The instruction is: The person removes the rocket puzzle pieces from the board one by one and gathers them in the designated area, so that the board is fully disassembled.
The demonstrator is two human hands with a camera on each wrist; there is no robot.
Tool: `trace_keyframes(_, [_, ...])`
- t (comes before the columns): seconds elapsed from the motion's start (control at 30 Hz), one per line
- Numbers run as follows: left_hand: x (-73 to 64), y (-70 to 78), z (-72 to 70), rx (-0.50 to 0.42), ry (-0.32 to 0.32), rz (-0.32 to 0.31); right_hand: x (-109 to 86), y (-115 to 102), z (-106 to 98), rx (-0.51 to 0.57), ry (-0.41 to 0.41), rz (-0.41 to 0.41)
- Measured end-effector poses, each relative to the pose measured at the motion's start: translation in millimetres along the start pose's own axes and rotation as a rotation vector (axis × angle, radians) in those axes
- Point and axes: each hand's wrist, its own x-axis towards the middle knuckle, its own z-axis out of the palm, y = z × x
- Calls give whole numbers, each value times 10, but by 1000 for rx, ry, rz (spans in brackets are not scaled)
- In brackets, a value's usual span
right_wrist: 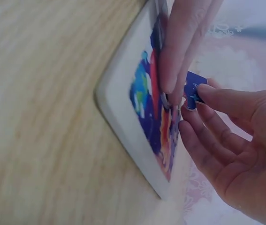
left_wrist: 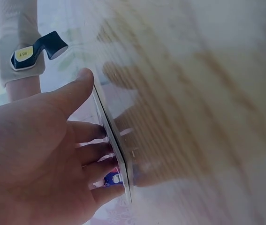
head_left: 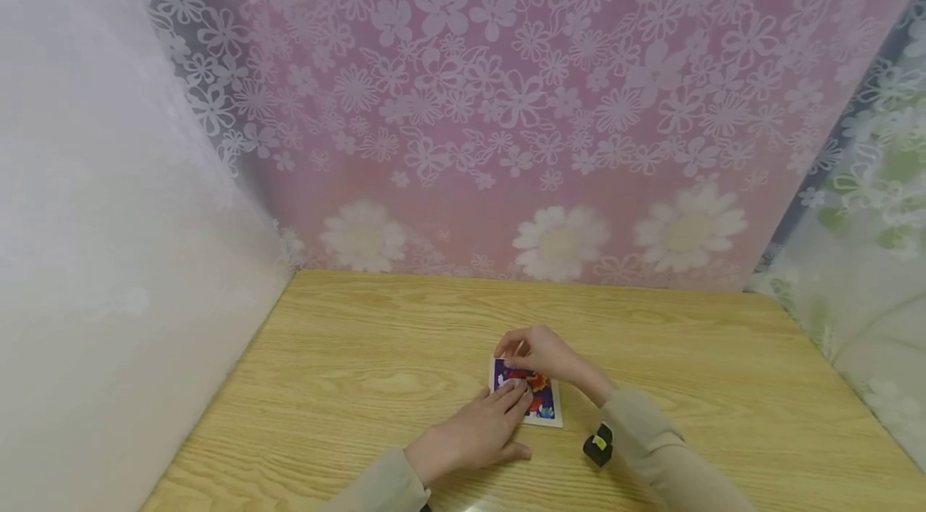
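Observation:
A small flat jigsaw puzzle (head_left: 547, 407) with a white border and a blue, red and orange picture lies on the wooden table. Across its face rests my left hand (head_left: 481, 428), fingers extended, and part of the picture is hidden beneath them. At the puzzle's far edge, my right hand (head_left: 538, 353) pinches a dark blue puzzle piece (right_wrist: 196, 86) between thumb and fingers. This piece stands tilted up from the board, close to the left fingertips. The left wrist view shows the board's thin edge (left_wrist: 109, 115) under the left fingers.
A black wrist camera (head_left: 599, 445) with a yellow label sits at the right sleeve. The wood-grain table (head_left: 362, 367) is bordered by a pink flowered curtain (head_left: 463, 134) at the back and a pale wall (head_left: 108, 255) on the left.

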Motion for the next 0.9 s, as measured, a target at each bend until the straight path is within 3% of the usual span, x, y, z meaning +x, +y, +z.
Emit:
trace_keyframes(0.17, [0,-8,21,11,12,-2,-30,6,11,27,22,7])
trace_keyframes(0.43, [5,-4,22,13,4,-6,-84,28,-34,37,131,17])
trace_keyframes(0.9, [-7,34,14,24,7,-30,-287,131,-176,233,220,102])
